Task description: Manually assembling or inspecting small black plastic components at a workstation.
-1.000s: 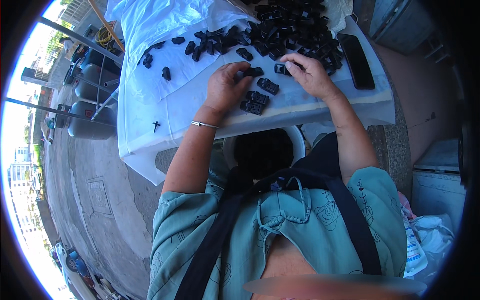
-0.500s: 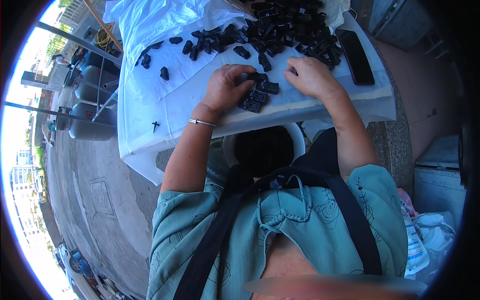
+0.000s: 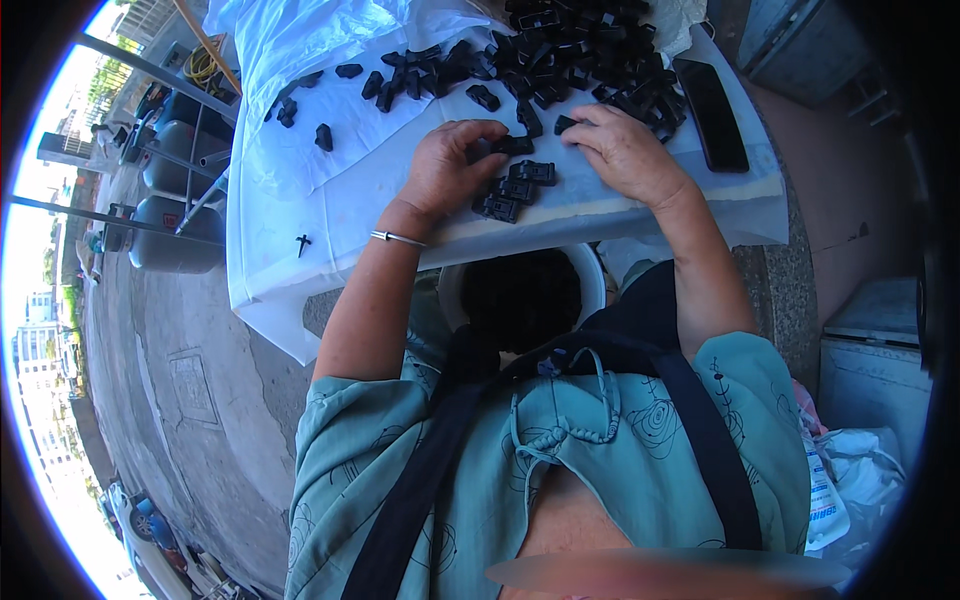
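My left hand (image 3: 450, 168) pinches a black plastic part (image 3: 514, 146) between thumb and fingers, just above the white-covered table. Right of it, my right hand (image 3: 628, 155) is closed on a small black plastic piece (image 3: 565, 125), which shows at its fingertips. Between my hands and nearer to me, a few black block-shaped parts (image 3: 516, 189) lie close together in a slanting row. One more black part (image 3: 529, 119) rests just beyond my left fingertips. The fine shape of the held pieces is too small to make out.
A heap of black plastic parts (image 3: 590, 50) covers the table's far side, with loose ones trailing left. A black phone (image 3: 710, 115) lies at the right. One small cross-shaped black piece (image 3: 303, 244) is near the left edge. Below the table's front edge stands a white bucket (image 3: 598, 290) with dark contents.
My right hand has moved slightly up and left, and a small black piece now shows at its fingertips. The part in my left hand has come away from the row, a little farther off.
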Action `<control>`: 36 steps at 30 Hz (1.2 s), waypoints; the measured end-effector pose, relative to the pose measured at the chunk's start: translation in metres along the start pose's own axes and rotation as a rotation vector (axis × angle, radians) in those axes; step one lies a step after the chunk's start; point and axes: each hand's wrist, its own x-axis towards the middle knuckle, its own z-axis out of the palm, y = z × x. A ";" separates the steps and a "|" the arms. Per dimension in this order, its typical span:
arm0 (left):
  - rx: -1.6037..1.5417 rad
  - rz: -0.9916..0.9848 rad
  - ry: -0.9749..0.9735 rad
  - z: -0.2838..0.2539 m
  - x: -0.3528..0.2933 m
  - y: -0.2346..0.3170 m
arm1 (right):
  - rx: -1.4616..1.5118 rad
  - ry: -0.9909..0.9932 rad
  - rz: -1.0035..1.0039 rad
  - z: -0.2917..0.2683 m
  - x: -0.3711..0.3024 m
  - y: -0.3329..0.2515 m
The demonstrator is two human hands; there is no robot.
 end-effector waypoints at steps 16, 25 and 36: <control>0.037 -0.005 -0.012 0.000 0.000 -0.004 | 0.019 -0.178 0.400 -0.038 -0.031 -0.002; -0.016 -0.003 -0.030 -0.001 0.001 -0.002 | 0.405 0.269 -0.016 0.021 0.014 -0.028; 0.041 0.014 0.059 -0.007 -0.001 -0.002 | 0.061 0.179 -0.028 0.033 0.001 -0.050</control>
